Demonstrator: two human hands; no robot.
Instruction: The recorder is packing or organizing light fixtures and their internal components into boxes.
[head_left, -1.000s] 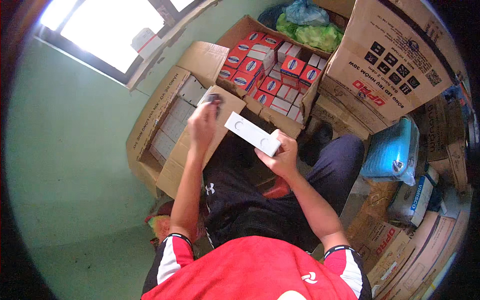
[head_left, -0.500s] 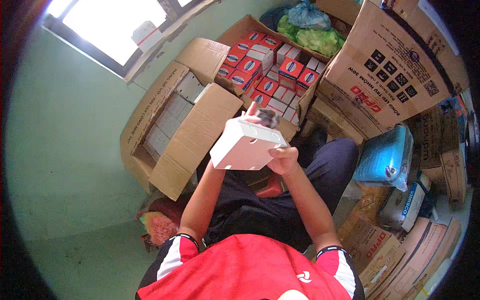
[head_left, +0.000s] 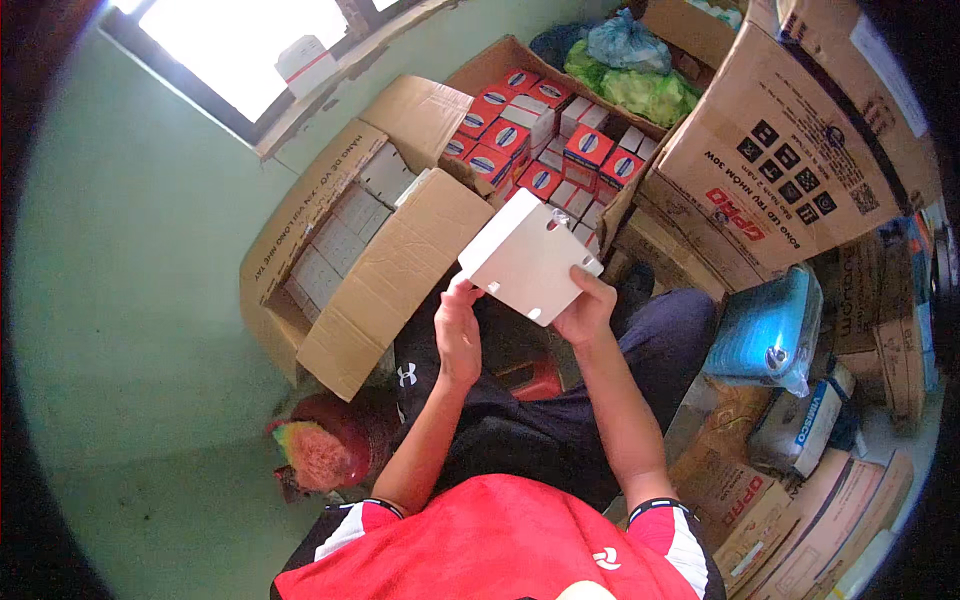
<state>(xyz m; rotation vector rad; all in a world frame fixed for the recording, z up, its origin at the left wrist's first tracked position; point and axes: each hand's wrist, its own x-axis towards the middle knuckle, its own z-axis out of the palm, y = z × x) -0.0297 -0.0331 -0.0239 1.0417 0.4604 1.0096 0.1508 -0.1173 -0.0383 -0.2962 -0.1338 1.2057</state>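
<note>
In front of me, tilted above my lap, is a white box [head_left: 530, 265] with a flat face and small cut-outs near its corners. My right hand [head_left: 588, 308] grips its right lower edge, thumb on the face and fingers underneath. By the box's lower left corner is my left hand [head_left: 459, 338], its fingers stretched out and holding nothing I can see. The fingertips are close to the box's edge; I cannot tell whether they touch it.
An open carton [head_left: 385, 290] of white boxes stands ahead on the left. Behind it, a larger carton [head_left: 487, 68] holds several red-and-white boxes. A tall printed carton [head_left: 790, 150] leans at the right, near a blue wrapped pack [head_left: 765, 325]. A white box [head_left: 306, 66] sits on the windowsill.
The white box has turned and tipped, moving slightly right. My left hand has come down from its far side to the lower left corner. A blurred dark thing beside the box no longer shows.
</note>
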